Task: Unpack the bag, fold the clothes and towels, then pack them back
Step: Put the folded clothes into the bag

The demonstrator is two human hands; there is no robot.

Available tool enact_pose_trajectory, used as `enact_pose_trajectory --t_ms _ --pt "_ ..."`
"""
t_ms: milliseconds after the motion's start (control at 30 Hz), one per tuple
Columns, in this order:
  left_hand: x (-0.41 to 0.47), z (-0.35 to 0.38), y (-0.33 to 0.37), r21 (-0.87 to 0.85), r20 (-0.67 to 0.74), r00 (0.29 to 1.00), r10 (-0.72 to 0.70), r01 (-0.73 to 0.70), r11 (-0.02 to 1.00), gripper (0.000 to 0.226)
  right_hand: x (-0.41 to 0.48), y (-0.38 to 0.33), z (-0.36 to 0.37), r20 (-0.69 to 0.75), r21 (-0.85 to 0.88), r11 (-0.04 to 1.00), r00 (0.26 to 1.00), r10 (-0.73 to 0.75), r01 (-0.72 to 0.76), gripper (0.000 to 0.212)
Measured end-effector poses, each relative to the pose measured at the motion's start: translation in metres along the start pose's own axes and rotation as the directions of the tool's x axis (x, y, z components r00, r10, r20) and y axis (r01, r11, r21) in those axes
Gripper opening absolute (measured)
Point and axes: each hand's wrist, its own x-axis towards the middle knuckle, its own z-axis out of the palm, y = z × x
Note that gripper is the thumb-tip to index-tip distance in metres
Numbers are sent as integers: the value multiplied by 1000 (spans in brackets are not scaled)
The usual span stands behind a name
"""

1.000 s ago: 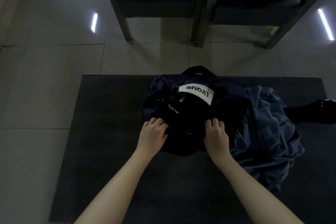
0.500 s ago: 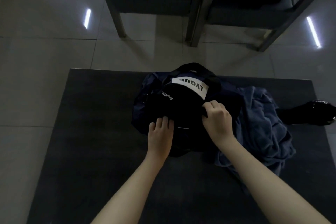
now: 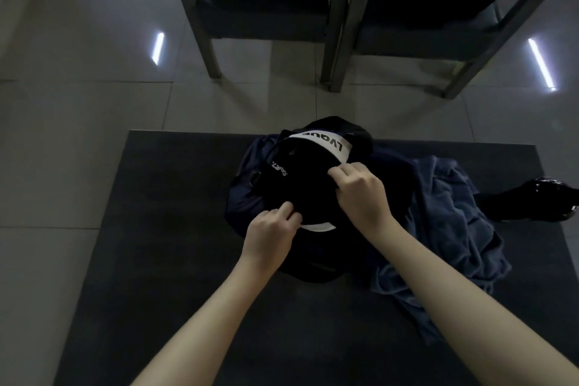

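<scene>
Dark mat (image 3: pixel 150 229) underneath everything. Left hand (image 3: pixel 272 230), fingers flat on cloth half second ago, now pinches near edge of black garment (image 3: pixel 300 185); white band below fingers shows more. Garment lies on navy bag (image 3: pixel 247 200), far centre of mat. Right hand (image 3: pixel 360 194) grips garment's right edge, fingers curled, shifted slightly farther. Blue towel (image 3: pixel 448 216) heaped right, touching bag. Bag opening hidden under garment. Glossy black object (image 3: pixel 542 200) far right, cut off, possibly shoe.
</scene>
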Motion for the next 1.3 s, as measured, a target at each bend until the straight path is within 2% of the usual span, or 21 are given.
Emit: enact_pose_trajectory --t_ms 133,233,333,400,433,533,600,667,767,967,1133,1300 --pt "4 -25 3 -54 -81 996 -39 35 998 15 9 -1 -4 123 29 996 989 -84 81 23" --pt "2 -38 8 -103 -94 986 -136 126 987 16 5 4 -8 237 107 993 968 -80 55 27" --pt "-2 -46 8 -168 -81 969 -233 218 962 15 -15 10 -18 206 50 993 974 91 -103 50" --pt "-5 -49 8 -171 -38 972 -233 223 960 13 -33 11 -22 227 38 967 945 236 -251 61" --pt "-7 -50 8 -170 -6 975 -223 219 961 13 -42 10 -22 258 80 954 930 262 -290 63" --pt "-13 -47 8 -174 139 967 -215 238 955 11 -54 6 -22 358 274 902 906 226 -333 64" --pt "-16 -41 5 -140 268 935 -231 275 951 17 -57 4 -30 343 364 862 911 227 -352 60" --pt "-20 -37 1 -92 387 889 -246 303 948 23 -65 6 -43 295 412 823 912 287 -392 55" --pt "-25 -36 3 -28 510 817 -269 328 944 22 -90 13 -63 321 425 762 869 377 -488 52" --pt "-21 -33 29 31 608 744 -278 327 944 26 -141 28 -82 416 365 732 805 424 -575 47" --pt "-21 -17 54 93 650 698 -299 317 944 28 -149 32 -61 482 347 756 797 364 -555 44" --pt "-27 6 76 114 611 683 -402 426 897 39 -132 33 -26 509 378 772 811 288 -511 53"
